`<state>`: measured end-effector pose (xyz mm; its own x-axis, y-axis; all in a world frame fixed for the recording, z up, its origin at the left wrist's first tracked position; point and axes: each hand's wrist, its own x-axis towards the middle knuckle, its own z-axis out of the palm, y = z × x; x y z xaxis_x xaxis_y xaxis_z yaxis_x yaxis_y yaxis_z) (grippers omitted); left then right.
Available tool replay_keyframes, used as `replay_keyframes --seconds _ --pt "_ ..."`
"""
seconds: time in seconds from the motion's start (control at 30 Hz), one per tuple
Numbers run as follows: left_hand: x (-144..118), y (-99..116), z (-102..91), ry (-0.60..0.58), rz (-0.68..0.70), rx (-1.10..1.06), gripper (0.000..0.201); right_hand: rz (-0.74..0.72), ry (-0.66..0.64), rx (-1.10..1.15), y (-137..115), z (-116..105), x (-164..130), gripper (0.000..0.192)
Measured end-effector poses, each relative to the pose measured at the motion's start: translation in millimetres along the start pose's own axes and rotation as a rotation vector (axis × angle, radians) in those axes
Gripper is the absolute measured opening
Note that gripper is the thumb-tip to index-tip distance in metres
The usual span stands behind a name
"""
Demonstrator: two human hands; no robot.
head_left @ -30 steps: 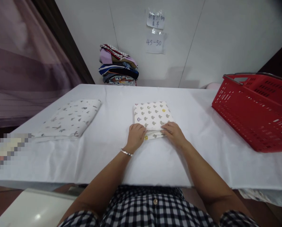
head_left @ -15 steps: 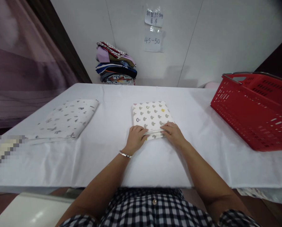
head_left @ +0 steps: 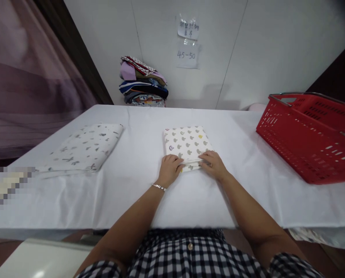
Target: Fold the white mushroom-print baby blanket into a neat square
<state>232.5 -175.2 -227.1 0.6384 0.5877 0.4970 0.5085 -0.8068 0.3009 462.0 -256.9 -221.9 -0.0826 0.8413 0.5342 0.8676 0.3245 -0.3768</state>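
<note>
In front of me on the table lies a folded white cloth (head_left: 186, 141) printed with grey mushroom-like shapes and a few coloured ones. My left hand (head_left: 170, 168) grips the left part of its near folded edge, thumb pointing inward. At the right part of that same edge, my right hand (head_left: 213, 164) pinches the layers between thumb and fingers. The edge is slightly raised between both hands, and a strip of print shows below it. A second folded white cloth (head_left: 84, 148), with grey plant-like prints, rests to the left, apart from my hands.
A red perforated basket (head_left: 302, 143) with metal handles stands on the right of the white-covered table (head_left: 126, 204). Behind the table is a stack of folded fabrics (head_left: 143, 83) against the wall. Paper signs (head_left: 186, 56) hang there. A blurred-out item lies at far left.
The view has shifted slightly, so everything sits a little lower in the picture. Both hands keep their hold on the cloth's near edge, with hardly any movement.
</note>
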Motion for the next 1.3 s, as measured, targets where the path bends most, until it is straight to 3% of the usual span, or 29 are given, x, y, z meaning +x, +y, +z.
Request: replay_keyframes --seconds 0.23,0.53,0.77,1.13,1.3 --pt "0 -3 4.0 0.016 0.012 -0.03 0.018 0.024 0.047 -0.168 -1 12 -4 0.025" --pt "-5 -3 3.3 0.042 0.052 -0.038 0.018 0.076 0.012 -0.355 -12 19 -7 0.03" --pt "-6 -1 0.9 0.048 0.07 -0.021 0.018 0.167 0.03 -0.35 -18 25 -12 0.031" --pt "-1 0 -1.7 -0.014 0.061 0.048 0.015 0.161 0.059 -0.357 -17 28 -14 0.033" --pt "-6 1 -9.7 -0.032 0.052 -0.014 0.018 0.083 -0.065 -0.304 -22 11 -15 0.049"
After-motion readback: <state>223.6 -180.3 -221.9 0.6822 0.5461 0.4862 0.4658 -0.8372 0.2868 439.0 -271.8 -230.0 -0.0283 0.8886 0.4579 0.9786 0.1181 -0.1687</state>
